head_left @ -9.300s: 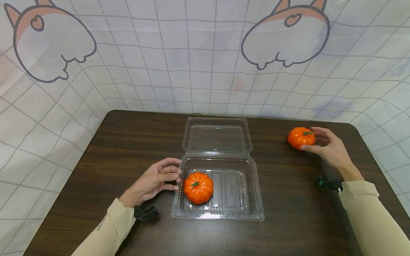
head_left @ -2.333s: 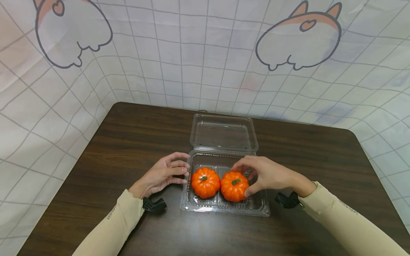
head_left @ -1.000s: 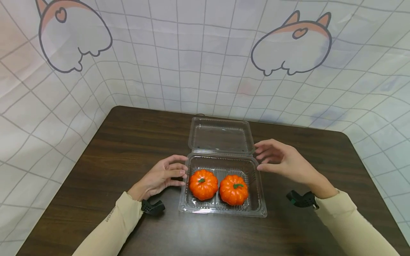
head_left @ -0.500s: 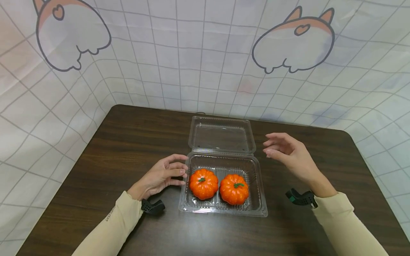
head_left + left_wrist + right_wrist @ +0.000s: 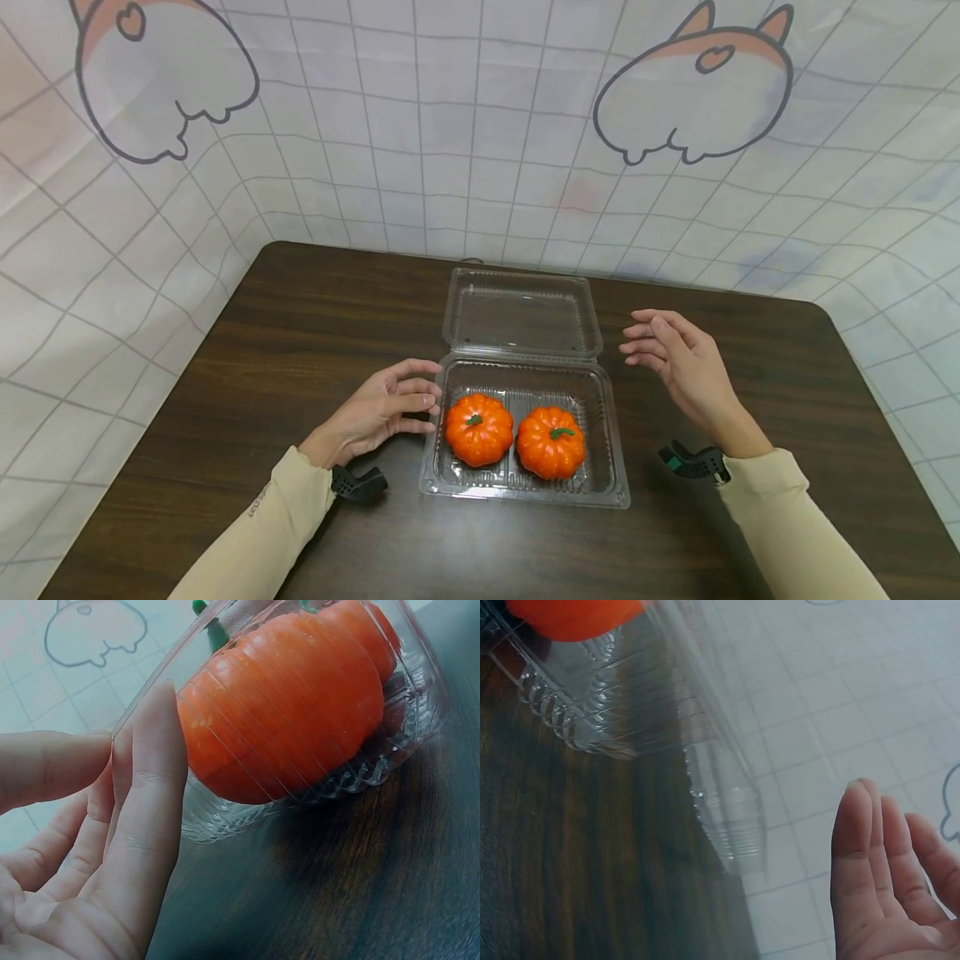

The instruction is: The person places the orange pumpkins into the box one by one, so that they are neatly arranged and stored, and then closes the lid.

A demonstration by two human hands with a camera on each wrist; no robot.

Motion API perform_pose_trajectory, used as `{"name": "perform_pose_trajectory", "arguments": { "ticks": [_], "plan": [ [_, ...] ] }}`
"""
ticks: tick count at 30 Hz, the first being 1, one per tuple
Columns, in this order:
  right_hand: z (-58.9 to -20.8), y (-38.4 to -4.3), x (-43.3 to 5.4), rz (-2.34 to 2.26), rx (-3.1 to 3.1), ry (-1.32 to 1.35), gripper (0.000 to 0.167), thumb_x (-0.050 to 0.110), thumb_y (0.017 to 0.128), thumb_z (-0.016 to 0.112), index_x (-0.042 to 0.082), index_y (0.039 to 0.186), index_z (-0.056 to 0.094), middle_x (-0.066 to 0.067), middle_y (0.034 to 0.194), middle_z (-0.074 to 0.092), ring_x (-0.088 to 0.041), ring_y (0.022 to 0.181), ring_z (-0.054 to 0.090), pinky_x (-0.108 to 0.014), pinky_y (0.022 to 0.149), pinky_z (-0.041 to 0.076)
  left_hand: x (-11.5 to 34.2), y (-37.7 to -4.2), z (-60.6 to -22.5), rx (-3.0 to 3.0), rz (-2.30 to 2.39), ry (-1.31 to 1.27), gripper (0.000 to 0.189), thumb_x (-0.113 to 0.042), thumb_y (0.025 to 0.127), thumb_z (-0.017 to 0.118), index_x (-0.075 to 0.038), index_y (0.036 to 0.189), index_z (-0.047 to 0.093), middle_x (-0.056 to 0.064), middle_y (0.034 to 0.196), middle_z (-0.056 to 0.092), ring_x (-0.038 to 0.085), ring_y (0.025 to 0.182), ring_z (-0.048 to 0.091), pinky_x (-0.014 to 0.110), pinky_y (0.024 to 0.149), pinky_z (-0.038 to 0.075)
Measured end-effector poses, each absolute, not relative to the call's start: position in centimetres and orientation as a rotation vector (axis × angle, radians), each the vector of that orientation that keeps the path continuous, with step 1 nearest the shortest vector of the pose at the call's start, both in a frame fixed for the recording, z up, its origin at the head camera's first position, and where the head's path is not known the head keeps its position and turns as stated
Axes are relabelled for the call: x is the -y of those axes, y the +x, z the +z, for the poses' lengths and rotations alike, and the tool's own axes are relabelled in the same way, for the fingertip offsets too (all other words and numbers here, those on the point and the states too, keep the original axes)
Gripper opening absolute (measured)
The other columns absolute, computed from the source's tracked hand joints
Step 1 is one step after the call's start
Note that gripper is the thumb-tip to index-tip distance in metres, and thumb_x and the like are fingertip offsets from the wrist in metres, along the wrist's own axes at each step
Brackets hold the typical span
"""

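Note:
A clear plastic clamshell container [image 5: 525,498] lies with its lid [image 5: 522,315] folded back away from the person. Two small orange pumpkins with green stems sit side by side in its base: the left pumpkin [image 5: 479,429] and the right pumpkin [image 5: 551,443]. My left hand [image 5: 378,408] pinches the container's left rim; in the left wrist view, thumb [image 5: 56,766] and fingers lie on either side of the edge. To the right of the container, my right hand [image 5: 682,362] hovers with relaxed fingers and holds nothing; the right wrist view shows its fingers [image 5: 853,840] nearly straight.
The dark wood-grain table [image 5: 337,308] carries the container near its middle. Behind and at both sides hangs a white grid-patterned cloth [image 5: 420,133] with cartoon animal prints. Both wrists wear black camera mounts, the left mount [image 5: 360,483] beside the container.
My right hand brought the second pumpkin from the table's right into the container, released it and withdrew rightward, its thumb now closer to the fingers. My left hand has stayed at the rim.

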State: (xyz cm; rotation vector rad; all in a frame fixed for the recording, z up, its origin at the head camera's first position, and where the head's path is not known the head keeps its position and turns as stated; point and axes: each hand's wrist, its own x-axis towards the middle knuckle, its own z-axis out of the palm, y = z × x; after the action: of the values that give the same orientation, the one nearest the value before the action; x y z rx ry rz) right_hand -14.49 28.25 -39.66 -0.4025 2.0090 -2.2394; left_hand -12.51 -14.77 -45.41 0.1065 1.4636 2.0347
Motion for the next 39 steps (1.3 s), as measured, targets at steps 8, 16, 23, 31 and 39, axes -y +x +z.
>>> {"name": "perform_pose_trajectory", "arguments": {
  "ticks": [8,16,23,31,39],
  "plan": [
    [-41.1,-15.3,-28.2,-2.236,-1.959,-0.277,0.036,0.033,0.11,0.047,0.009,0.135,0.057,0.003,0.113,0.072,-0.012,0.1,0.074,-0.024,0.09,0.062,14.8,-12.5,-45.3,-1.462,2.035,0.099,0.046,-0.003,0.097,0.069,-0.014,0.137,0.05,-0.001,0.104,0.068,0.012,0.088,0.071,0.033,0.081,0.066],
    [-41.9,-16.0,-28.0,-2.213,-1.939,-0.095,0.038,0.041,0.108,0.05,0.012,0.131,0.058,0.0,0.113,0.072,-0.012,0.099,0.074,-0.024,0.091,0.062,14.7,-12.6,-45.2,-1.463,2.033,0.101,0.044,-0.002,0.098,0.068,-0.014,0.136,0.05,-0.001,0.104,0.068,0.012,0.088,0.071,0.034,0.081,0.066],
    [-42.8,-16.7,-28.0,-2.167,-1.936,0.028,0.058,0.049,0.106,0.05,0.006,0.144,0.049,-0.002,0.118,0.068,-0.012,0.103,0.074,-0.023,0.093,0.061,14.7,-12.6,-45.2,-1.468,2.027,0.092,0.045,-0.002,0.097,0.069,-0.014,0.136,0.051,-0.001,0.104,0.068,0.012,0.087,0.071,0.034,0.081,0.066],
    [-43.6,-17.3,-27.9,-2.129,-1.912,0.082,0.075,0.053,0.105,0.049,-0.002,0.154,0.034,-0.002,0.123,0.062,-0.009,0.105,0.072,-0.022,0.096,0.06,14.7,-12.5,-45.3,-1.448,2.04,0.097,0.045,-0.004,0.097,0.07,-0.015,0.136,0.051,-0.001,0.103,0.068,0.013,0.087,0.072,0.033,0.08,0.066],
    [-43.8,-17.6,-27.7,-2.048,-1.932,0.082,0.081,0.058,0.104,0.045,0.001,0.159,0.028,-0.001,0.128,0.06,-0.008,0.108,0.072,-0.023,0.096,0.06,14.7,-12.5,-45.3,-1.456,2.04,0.09,0.047,-0.005,0.095,0.073,-0.015,0.136,0.051,-0.001,0.102,0.069,0.012,0.087,0.072,0.033,0.08,0.066]
  ]
}}
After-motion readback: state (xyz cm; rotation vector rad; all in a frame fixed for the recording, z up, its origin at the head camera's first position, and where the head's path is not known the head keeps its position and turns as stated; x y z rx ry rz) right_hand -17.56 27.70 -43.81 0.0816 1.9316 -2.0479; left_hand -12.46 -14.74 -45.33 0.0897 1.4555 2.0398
